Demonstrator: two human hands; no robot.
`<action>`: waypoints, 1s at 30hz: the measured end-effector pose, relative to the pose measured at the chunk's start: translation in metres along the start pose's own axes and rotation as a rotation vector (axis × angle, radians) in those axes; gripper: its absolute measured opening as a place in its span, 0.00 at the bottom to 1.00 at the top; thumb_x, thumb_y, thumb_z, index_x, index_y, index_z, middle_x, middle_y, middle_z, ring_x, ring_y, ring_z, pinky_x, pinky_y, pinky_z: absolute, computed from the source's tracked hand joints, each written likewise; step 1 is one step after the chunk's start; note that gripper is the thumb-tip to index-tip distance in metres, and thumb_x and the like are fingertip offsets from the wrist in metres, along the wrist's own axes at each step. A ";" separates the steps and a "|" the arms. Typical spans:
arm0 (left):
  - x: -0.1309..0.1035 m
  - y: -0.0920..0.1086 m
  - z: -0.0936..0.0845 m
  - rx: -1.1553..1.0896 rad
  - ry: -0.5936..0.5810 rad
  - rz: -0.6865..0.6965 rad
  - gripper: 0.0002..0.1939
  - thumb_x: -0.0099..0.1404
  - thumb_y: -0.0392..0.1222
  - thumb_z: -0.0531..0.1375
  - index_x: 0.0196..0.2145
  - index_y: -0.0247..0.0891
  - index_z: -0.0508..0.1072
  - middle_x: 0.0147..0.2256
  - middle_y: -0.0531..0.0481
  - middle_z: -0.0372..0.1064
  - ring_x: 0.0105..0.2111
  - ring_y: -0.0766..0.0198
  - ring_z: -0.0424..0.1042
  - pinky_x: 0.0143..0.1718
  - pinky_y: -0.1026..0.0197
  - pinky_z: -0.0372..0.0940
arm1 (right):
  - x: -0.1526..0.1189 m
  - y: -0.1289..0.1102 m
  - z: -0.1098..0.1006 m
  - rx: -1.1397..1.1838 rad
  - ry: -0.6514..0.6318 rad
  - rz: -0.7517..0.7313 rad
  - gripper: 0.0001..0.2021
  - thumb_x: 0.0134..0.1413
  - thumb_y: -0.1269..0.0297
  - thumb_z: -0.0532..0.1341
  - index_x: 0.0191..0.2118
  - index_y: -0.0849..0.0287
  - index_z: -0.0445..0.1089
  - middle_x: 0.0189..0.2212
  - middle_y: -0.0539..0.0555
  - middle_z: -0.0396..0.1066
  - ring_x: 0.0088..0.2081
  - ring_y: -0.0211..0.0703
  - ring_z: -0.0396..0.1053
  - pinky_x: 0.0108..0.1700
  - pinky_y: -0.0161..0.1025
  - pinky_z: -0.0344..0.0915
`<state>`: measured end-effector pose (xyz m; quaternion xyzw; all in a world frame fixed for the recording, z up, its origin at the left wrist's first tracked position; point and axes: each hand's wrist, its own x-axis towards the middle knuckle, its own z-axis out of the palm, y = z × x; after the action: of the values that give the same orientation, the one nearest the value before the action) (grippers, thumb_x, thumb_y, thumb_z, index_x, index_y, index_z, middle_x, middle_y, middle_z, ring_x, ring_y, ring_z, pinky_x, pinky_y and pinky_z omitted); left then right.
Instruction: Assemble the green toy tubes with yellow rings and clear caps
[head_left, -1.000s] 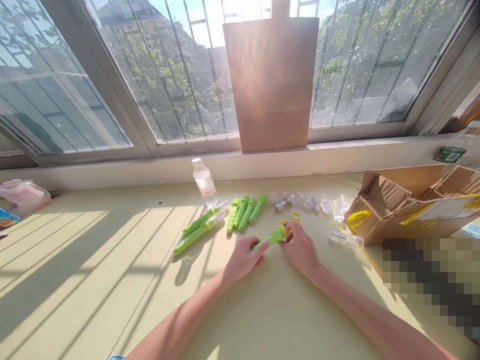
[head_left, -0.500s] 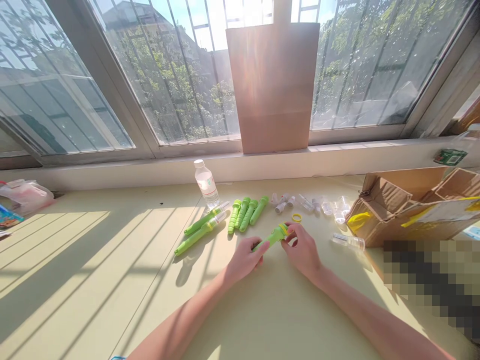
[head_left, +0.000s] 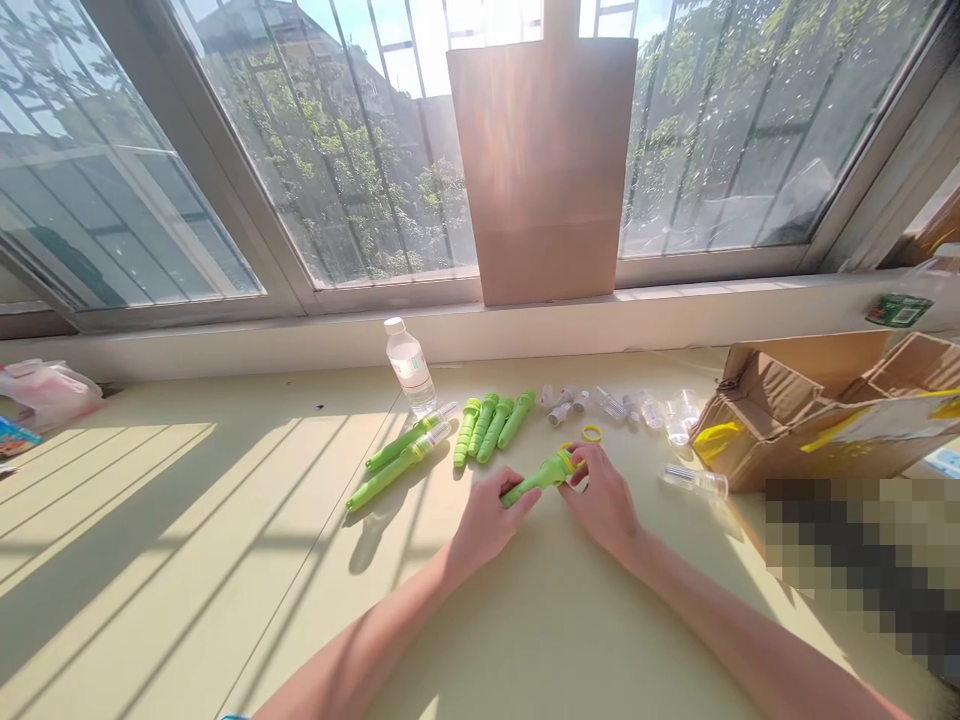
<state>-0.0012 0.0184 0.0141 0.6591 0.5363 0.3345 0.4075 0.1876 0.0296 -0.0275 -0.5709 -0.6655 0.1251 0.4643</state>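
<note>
The green tube (head_left: 553, 470) is held centrally over the tabletop (head_left: 585, 640), slanting from near left to far right. The left hand (head_left: 487, 517) pinches its shaft, probably to steady it — the right hand's (head_left: 604, 500) grip closes on the yellow-banded end, apparently for fine control. Four tubes (head_left: 495, 427) lie together far left, perhaps kept sorted.

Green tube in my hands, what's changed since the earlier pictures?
Your left hand has shifted slightly, its thumb lower, baring more of the green tube. Nothing was picked up or let go. Your right hand stays at the yellow-ringed end; the loose yellow ring hasn't moved.
</note>
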 end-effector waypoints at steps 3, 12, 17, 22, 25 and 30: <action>0.000 0.002 -0.001 -0.096 -0.044 -0.057 0.19 0.61 0.59 0.62 0.31 0.39 0.67 0.23 0.57 0.66 0.17 0.69 0.65 0.20 0.65 0.58 | 0.000 0.000 0.000 0.040 0.003 -0.001 0.08 0.50 0.66 0.57 0.36 0.52 0.56 0.46 0.53 0.73 0.27 0.38 0.71 0.28 0.37 0.65; 0.002 0.010 -0.007 -0.277 -0.125 -0.170 0.23 0.59 0.62 0.64 0.31 0.38 0.66 0.21 0.56 0.68 0.14 0.72 0.62 0.16 0.67 0.50 | 0.001 0.000 0.000 0.033 -0.009 -0.047 0.07 0.52 0.65 0.57 0.36 0.53 0.57 0.47 0.54 0.73 0.27 0.37 0.71 0.27 0.37 0.65; 0.001 0.012 -0.008 -0.258 -0.163 -0.171 0.23 0.59 0.63 0.63 0.32 0.38 0.67 0.23 0.55 0.69 0.15 0.71 0.63 0.16 0.67 0.51 | 0.000 0.000 0.001 -0.002 -0.009 -0.013 0.08 0.51 0.65 0.57 0.36 0.52 0.56 0.46 0.53 0.74 0.27 0.38 0.71 0.27 0.38 0.64; 0.000 0.010 -0.003 -0.137 -0.112 -0.105 0.20 0.54 0.55 0.68 0.36 0.41 0.69 0.27 0.56 0.70 0.20 0.69 0.65 0.20 0.65 0.58 | 0.001 0.002 0.001 0.028 0.013 0.022 0.08 0.49 0.65 0.56 0.35 0.52 0.55 0.46 0.53 0.75 0.27 0.39 0.71 0.28 0.39 0.65; 0.000 0.007 0.000 -0.017 -0.007 -0.013 0.14 0.55 0.50 0.67 0.35 0.41 0.72 0.29 0.55 0.70 0.26 0.66 0.67 0.26 0.63 0.61 | 0.002 0.003 0.001 0.037 0.027 0.036 0.09 0.48 0.65 0.57 0.35 0.52 0.55 0.45 0.53 0.75 0.26 0.39 0.71 0.27 0.39 0.65; 0.000 0.004 0.001 0.051 0.040 0.036 0.13 0.58 0.52 0.64 0.33 0.40 0.74 0.26 0.55 0.69 0.26 0.65 0.66 0.29 0.61 0.60 | 0.000 0.001 0.001 0.055 0.038 0.031 0.08 0.50 0.63 0.57 0.36 0.52 0.56 0.44 0.53 0.75 0.27 0.39 0.71 0.28 0.38 0.66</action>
<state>0.0015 0.0176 0.0175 0.6719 0.5408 0.3411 0.3739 0.1873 0.0302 -0.0282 -0.5705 -0.6440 0.1397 0.4901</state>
